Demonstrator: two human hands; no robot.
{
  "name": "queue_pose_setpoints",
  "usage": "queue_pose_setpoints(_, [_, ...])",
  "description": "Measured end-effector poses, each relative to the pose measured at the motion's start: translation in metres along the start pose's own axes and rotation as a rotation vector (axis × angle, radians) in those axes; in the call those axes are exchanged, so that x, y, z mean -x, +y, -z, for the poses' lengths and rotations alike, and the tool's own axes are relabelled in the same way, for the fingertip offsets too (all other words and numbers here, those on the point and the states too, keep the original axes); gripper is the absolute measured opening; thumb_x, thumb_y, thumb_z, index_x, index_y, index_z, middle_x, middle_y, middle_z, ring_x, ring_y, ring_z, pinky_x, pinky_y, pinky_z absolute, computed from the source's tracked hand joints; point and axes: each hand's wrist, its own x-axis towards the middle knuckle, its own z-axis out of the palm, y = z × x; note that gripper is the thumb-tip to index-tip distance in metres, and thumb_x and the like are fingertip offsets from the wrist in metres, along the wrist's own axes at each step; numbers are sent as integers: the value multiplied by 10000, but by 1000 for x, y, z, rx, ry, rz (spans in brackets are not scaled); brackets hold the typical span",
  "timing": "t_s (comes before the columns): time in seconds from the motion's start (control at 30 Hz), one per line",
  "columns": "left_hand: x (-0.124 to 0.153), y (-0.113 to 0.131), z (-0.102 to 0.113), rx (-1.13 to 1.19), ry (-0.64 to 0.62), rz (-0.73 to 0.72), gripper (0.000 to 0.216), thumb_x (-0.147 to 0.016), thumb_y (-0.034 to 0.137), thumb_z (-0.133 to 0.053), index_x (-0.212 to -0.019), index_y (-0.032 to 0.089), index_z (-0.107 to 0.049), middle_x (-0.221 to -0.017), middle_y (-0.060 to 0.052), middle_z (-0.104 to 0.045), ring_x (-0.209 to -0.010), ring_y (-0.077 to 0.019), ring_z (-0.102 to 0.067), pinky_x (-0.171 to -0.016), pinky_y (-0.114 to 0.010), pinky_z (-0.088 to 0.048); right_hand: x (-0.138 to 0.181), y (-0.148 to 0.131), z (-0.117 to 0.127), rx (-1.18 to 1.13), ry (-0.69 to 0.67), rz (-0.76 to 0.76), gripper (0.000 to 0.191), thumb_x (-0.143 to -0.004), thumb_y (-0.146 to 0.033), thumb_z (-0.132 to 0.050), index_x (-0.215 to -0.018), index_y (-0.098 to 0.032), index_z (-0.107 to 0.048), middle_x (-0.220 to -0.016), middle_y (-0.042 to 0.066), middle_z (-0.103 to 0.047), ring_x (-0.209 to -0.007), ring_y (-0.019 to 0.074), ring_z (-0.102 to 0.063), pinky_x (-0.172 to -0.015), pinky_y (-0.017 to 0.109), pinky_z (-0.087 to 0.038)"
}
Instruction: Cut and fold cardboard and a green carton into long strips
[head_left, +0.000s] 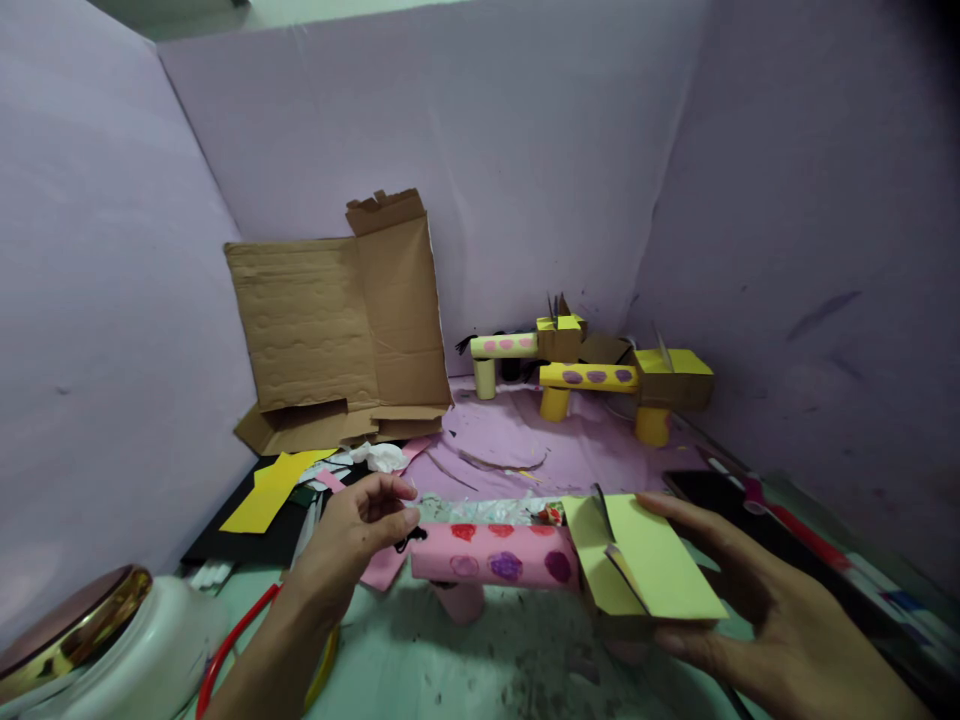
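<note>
A pink paper-tube animal point(495, 556) with red and purple spots stands in front of me on a short pink tube leg point(459, 600). Its boxy head point(660, 560) has a yellow-green paper top with two upright paper flaps. My right hand point(765, 600) grips this head from the right, thumb low and fingers along the upper edge. At the other end, my left hand point(360, 520) hovers beside the black tail point(411, 538), thumb and forefinger curled but apart. Whether a fingertip touches the tail is unclear.
Two similar tube animals, a pale one point(504, 346) and a yellow one point(589, 377), stand at the back right. An opened cardboard box point(337, 330) leans on the back wall. Yellow paper point(270, 490), a white jar point(150, 650) and red-handled scissors point(232, 640) lie left; markers point(862, 565) lie right.
</note>
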Motion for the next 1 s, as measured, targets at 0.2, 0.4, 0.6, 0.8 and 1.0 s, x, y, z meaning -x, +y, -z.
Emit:
queue_pose_setpoints(0.2, [0, 4, -2, 72, 60, -16, 320, -564, 315, -766, -806, 152, -636, -725, -1, -610, -656, -123, -527, -591, -226, -398, 1, -3, -1, -54, 10, -9, 686, -497, -344, -822, -1145, -301, -599, -1134, 64, -662, -965, 306, -645, -702, 278, -575])
queue_pose_setpoints(0.4, [-9, 7, 22, 427, 460, -144, 290, -488, 320, -782, -684, 168, -632, -766, 9, -620, -712, -113, -545, -640, -203, -451, -20, -18, 16, -129, 157, -76, 712, -421, -327, -856, -1090, -276, -620, -1078, 63, -680, -916, 311, -657, -713, 340, -584])
queue_pose_setpoints(0.6, [-11, -21, 10, 411, 486, -103, 347, -435, 235, -822, -720, 165, -638, -715, 19, -604, -678, -109, -528, -572, -168, -425, -82, 0, 39, -214, 272, 43, 731, -468, -275, -840, -1140, -232, -556, -1238, 68, -579, -1143, 294, -526, -928, 390, -473])
queue_pose_setpoints(0.8, [-9, -33, -6, 197, 433, -27, 385, -452, 359, -820, -744, 171, -653, -751, -13, -655, -740, -148, -558, -575, -178, -433, -113, 33, 35, -314, 266, 6, 776, -507, -259, -830, -1197, -186, -482, -1286, 123, -514, -1161, 292, -499, -956, 420, -430])
queue_pose_setpoints(1.0, [-13, -37, 5, -10, 425, -56, 329, -494, 421, -754, -698, 189, -641, -694, -12, -650, -693, -184, -575, -586, -239, -457, -110, 45, 31, -364, 282, -56, 786, -462, -255, -841, -1175, -220, -513, -1254, 86, -541, -1129, 285, -517, -879, 373, -481])
